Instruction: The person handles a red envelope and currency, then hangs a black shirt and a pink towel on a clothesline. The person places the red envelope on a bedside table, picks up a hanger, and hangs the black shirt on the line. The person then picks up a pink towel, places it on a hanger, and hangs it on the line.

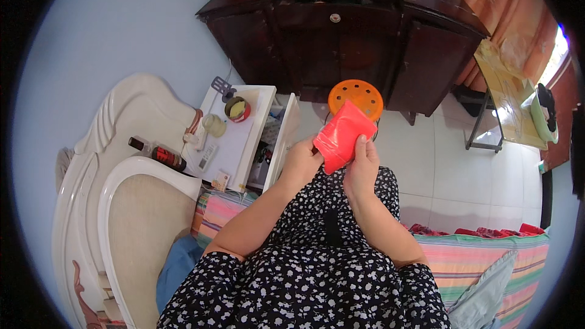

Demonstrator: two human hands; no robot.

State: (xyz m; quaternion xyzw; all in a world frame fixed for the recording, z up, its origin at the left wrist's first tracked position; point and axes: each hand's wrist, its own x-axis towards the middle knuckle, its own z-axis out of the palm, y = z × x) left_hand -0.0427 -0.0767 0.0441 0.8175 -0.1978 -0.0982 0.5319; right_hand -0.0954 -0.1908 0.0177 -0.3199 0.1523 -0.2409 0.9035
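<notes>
A shiny, bright red packet (346, 134), perhaps plastic, is held up in front of me above my lap. My left hand (301, 161) grips its left edge, with the fingertips partly hidden at the packet's edge. On the right side, my right hand (363, 167) pinches it with the thumb lying on top and the other fingers behind. Just beyond the packet stands an orange round stool (355, 92) with holes in its seat, partly covered by the packet in this view.
To the left, a white nightstand (247, 140) has its drawer (283, 140) pulled out. On it are a tin (237, 109), a glass jar (214, 125) and a remote control (208, 156). A dark bottle (167, 157) lies by the headboard (116, 122). A dark cabinet (341, 42) stands ahead, a folding table (509, 94) at right.
</notes>
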